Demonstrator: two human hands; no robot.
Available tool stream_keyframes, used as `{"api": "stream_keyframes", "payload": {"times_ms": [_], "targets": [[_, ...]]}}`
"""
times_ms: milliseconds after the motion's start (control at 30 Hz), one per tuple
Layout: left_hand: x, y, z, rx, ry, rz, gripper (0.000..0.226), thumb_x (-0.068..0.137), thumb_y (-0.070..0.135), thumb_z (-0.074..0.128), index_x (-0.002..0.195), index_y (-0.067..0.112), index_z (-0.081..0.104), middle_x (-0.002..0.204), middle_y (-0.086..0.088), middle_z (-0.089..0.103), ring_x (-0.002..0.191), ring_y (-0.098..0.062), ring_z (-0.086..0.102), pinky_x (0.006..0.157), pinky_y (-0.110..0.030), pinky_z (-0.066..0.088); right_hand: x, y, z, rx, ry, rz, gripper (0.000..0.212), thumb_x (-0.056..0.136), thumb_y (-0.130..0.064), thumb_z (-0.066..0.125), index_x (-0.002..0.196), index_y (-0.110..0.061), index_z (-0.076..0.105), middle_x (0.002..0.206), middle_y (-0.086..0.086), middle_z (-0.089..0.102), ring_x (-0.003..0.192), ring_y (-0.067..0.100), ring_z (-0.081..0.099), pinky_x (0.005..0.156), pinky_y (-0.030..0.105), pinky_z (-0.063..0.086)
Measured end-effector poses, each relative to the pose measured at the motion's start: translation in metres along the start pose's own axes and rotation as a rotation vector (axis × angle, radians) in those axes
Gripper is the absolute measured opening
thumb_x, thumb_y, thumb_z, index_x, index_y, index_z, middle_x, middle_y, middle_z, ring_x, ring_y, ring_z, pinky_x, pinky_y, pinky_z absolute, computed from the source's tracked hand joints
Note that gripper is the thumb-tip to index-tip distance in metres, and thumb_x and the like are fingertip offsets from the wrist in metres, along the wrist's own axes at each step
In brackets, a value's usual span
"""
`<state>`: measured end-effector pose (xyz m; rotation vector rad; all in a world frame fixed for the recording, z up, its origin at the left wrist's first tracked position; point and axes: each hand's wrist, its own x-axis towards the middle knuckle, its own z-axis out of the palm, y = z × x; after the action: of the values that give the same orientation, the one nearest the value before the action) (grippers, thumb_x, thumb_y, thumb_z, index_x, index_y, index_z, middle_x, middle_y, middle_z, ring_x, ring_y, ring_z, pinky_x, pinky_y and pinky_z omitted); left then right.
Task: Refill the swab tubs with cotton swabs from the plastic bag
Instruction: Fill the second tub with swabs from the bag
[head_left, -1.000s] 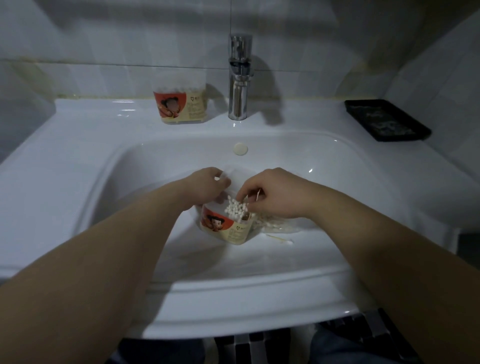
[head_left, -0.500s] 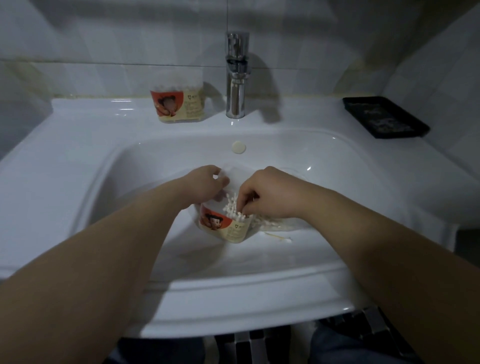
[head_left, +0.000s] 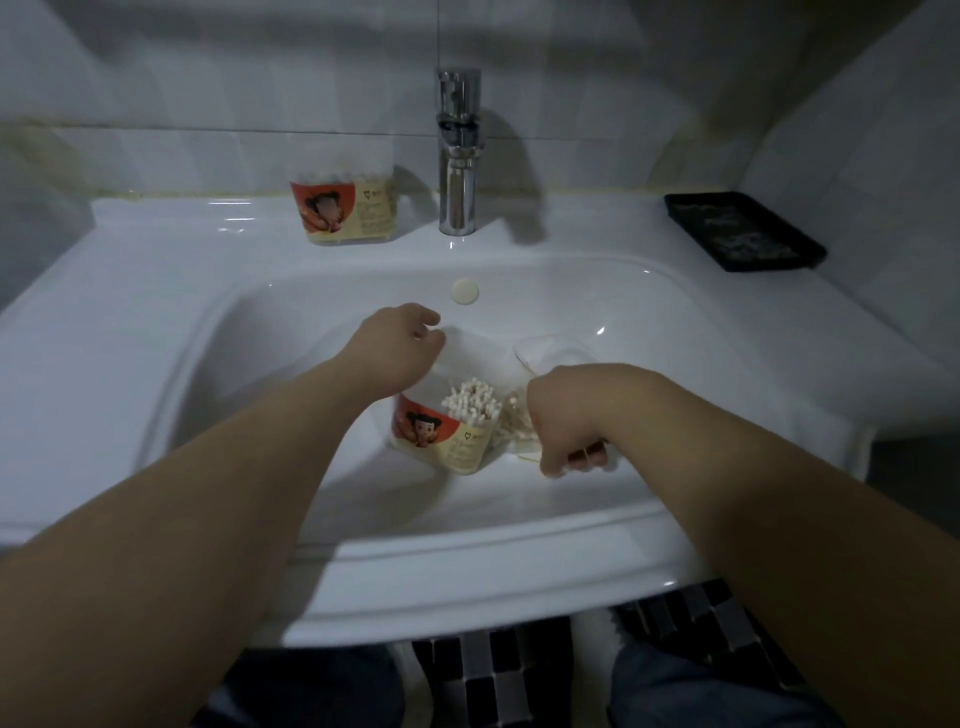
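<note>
A clear swab tub (head_left: 449, 441) with a red and cream label stands tilted in the sink basin (head_left: 291, 332), holding a bunch of cotton swabs (head_left: 470, 402). My left hand (head_left: 397, 348) grips the tub's upper rim from the left. The plastic bag (head_left: 514, 423) with more swabs lies right beside the tub, partly hidden by my right hand (head_left: 569, 421). That hand is knuckles-up, its fingers curled down into the bag on swabs near the basin floor. A second labelled tub (head_left: 343, 210) stands on the back ledge, left of the tap.
The chrome tap (head_left: 460, 156) rises at the back centre, with the overflow cap (head_left: 464, 291) below it. A clear lid (head_left: 558, 353) lies in the basin behind my right hand. A black tray (head_left: 743, 231) sits on the right ledge. One loose swab (head_left: 524, 457) lies beside the tub.
My right hand left the tub's mouth and dropped to the right and nearer me, onto the bag. The swabs it was pushing in now stand in the tub. My left hand kept its grip.
</note>
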<state>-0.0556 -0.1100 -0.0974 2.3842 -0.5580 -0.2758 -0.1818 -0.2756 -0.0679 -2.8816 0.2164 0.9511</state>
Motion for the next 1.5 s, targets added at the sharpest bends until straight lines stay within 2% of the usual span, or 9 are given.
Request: {"api": "stream_keyframes", "payload": {"times_ms": [233, 400, 567, 700, 833, 1033, 1167, 1267, 1500], "targets": [[-0.008, 0.007, 0.000, -0.004, 0.018, 0.101, 0.037, 0.102, 0.028, 0.053, 0.138, 0.021, 0.060, 0.134, -0.001, 0.063, 0.120, -0.021, 0.059, 0.097, -0.026, 0.041, 0.001, -0.005, 0.004, -0.114, -0.077, 0.019, 0.030, 0.073, -0.009, 0.067, 0.044, -0.013, 0.062, 0.053, 0.003, 0.068, 0.050, 0.018, 0.063, 0.074, 0.035, 0.061], [-0.010, 0.011, -0.002, -0.020, 0.077, 0.176, 0.032, 0.103, 0.027, 0.049, 0.130, 0.026, 0.066, 0.127, 0.005, 0.067, 0.111, -0.012, 0.059, 0.089, -0.018, 0.036, -0.012, 0.003, -0.011, 0.217, -0.083, -0.041, 0.012, 0.081, -0.016, 0.064, 0.074, -0.006, 0.067, 0.064, 0.008, 0.068, 0.049, 0.020, 0.055, 0.047, 0.022, 0.041], [-0.015, 0.022, 0.001, -0.206, 0.166, 0.231, 0.025, 0.102, 0.027, 0.049, 0.109, 0.029, 0.074, 0.096, 0.014, 0.075, 0.097, -0.004, 0.067, 0.089, -0.022, 0.050, -0.019, 0.010, -0.023, 0.639, 0.175, -0.175, 0.011, 0.085, -0.004, 0.058, 0.074, -0.006, 0.061, 0.063, 0.009, 0.066, 0.046, 0.016, 0.051, 0.042, 0.025, 0.035], [-0.023, 0.039, 0.003, -0.704, -0.126, 0.114, 0.034, 0.106, 0.037, 0.048, 0.113, 0.015, 0.072, 0.100, -0.004, 0.079, 0.096, -0.017, 0.075, 0.093, -0.038, 0.057, -0.010, 0.011, -0.026, 0.795, 0.454, -0.167, 0.008, 0.085, -0.009, 0.062, 0.079, -0.006, 0.066, 0.064, 0.006, 0.071, 0.045, 0.015, 0.055, 0.043, 0.026, 0.040], [-0.030, 0.047, 0.013, -0.691, -0.256, 0.153, 0.029, 0.107, 0.024, 0.049, 0.118, 0.011, 0.073, 0.098, -0.007, 0.078, 0.095, -0.016, 0.075, 0.094, -0.036, 0.059, -0.005, 0.011, -0.024, 0.833, 0.536, -0.179, 0.006, 0.083, -0.010, 0.063, 0.078, -0.008, 0.064, 0.058, 0.003, 0.067, 0.046, 0.015, 0.057, 0.046, 0.028, 0.042], [-0.025, 0.052, 0.016, -0.779, -0.122, 0.085, 0.020, 0.104, 0.012, 0.052, 0.102, 0.007, 0.072, 0.081, -0.004, 0.075, 0.077, -0.017, 0.072, 0.084, -0.034, 0.060, 0.003, 0.017, -0.024, 0.796, 0.567, -0.203, 0.011, 0.090, -0.018, 0.066, 0.082, -0.013, 0.071, 0.071, 0.004, 0.073, 0.061, 0.015, 0.067, 0.057, 0.032, 0.054], [-0.023, 0.059, 0.014, -0.767, -0.018, 0.001, 0.020, 0.105, 0.010, 0.045, 0.103, 0.011, 0.065, 0.088, -0.006, 0.077, 0.076, -0.016, 0.075, 0.074, -0.029, 0.061, 0.015, 0.031, -0.026, 0.432, 0.694, -0.006, 0.022, 0.093, -0.020, 0.055, 0.091, -0.019, 0.077, 0.091, -0.001, 0.073, 0.086, 0.019, 0.068, 0.070, 0.027, 0.052], [-0.020, 0.065, 0.008, -0.758, -0.026, -0.037, 0.019, 0.105, 0.012, 0.045, 0.108, 0.011, 0.064, 0.089, -0.007, 0.077, 0.076, -0.017, 0.074, 0.075, -0.032, 0.060, 0.017, 0.035, -0.022, 0.229, 0.444, 0.061, 0.030, 0.092, -0.009, 0.052, 0.103, -0.016, 0.079, 0.108, 0.006, 0.075, 0.098, 0.025, 0.069, 0.087, 0.034, 0.057], [-0.016, 0.083, 0.003, -0.744, -0.157, -0.108, 0.017, 0.103, 0.015, 0.048, 0.114, 0.013, 0.061, 0.095, -0.007, 0.077, 0.080, -0.020, 0.074, 0.076, -0.033, 0.057, 0.021, 0.026, -0.012, 0.086, 0.251, -0.085, 0.016, 0.089, -0.021, 0.063, 0.075, -0.026, 0.070, 0.071, -0.011, 0.063, 0.072, 0.013, 0.059, 0.058, 0.021, 0.041]]}}
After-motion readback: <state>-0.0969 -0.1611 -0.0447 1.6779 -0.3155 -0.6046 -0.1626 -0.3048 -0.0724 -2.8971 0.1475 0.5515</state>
